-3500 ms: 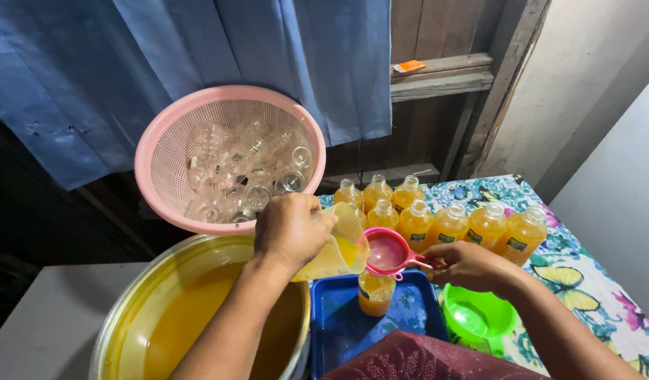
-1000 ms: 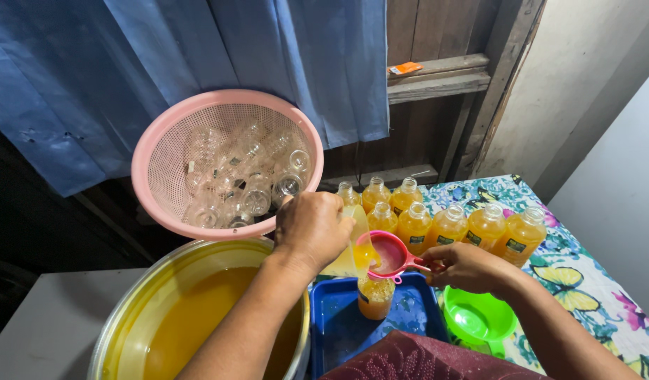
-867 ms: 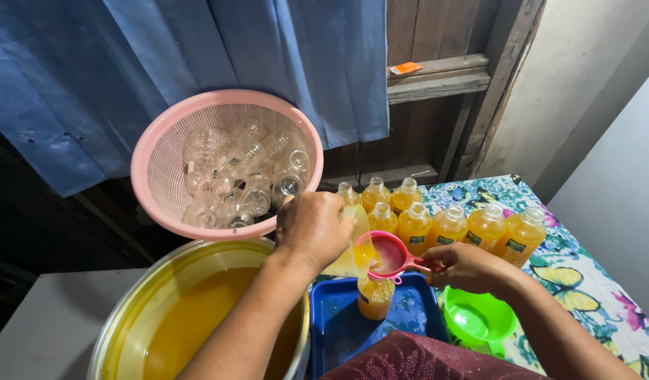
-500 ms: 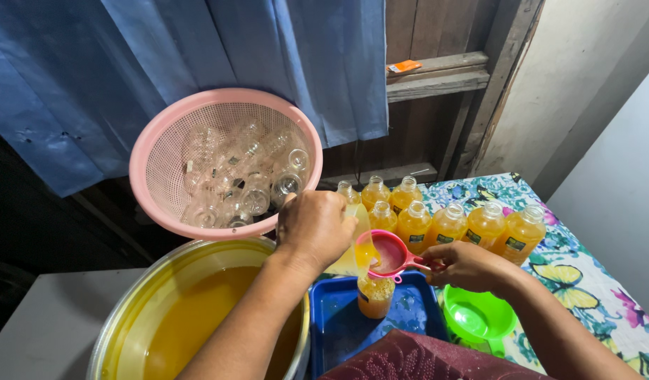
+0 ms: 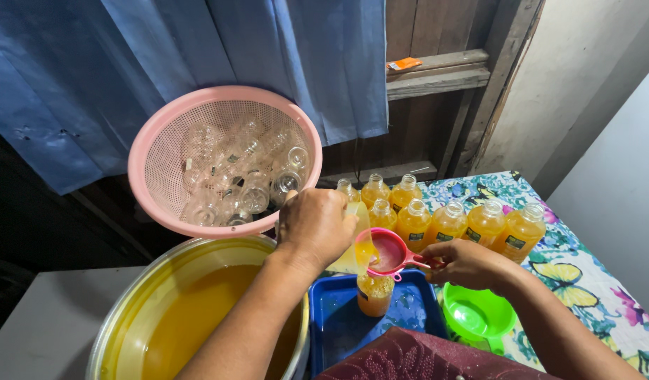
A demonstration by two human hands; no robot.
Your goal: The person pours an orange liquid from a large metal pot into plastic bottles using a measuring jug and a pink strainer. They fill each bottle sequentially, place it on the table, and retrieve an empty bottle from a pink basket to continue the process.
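My left hand [image 5: 314, 226] grips a clear jug [image 5: 353, 246] tilted to the right, and orange liquid runs from it into a pink funnel [image 5: 382, 252]. My right hand [image 5: 465, 262] holds the funnel by its handle. The funnel sits in the neck of a small plastic bottle [image 5: 374, 294], partly filled with orange liquid. That bottle stands upright in a blue tray [image 5: 335, 318].
A large metal pot [image 5: 138, 309] of orange liquid sits at lower left. Behind it a pink basket [image 5: 152, 158] holds several empty clear bottles. Several filled uncapped bottles [image 5: 448, 222] stand on a floral tablecloth [image 5: 592, 271]. A green funnel [image 5: 479, 315] lies right of the tray.
The jug has tipped further and my left hand has shifted slightly right over the funnel. The bottle under the funnel holds more orange liquid than before.
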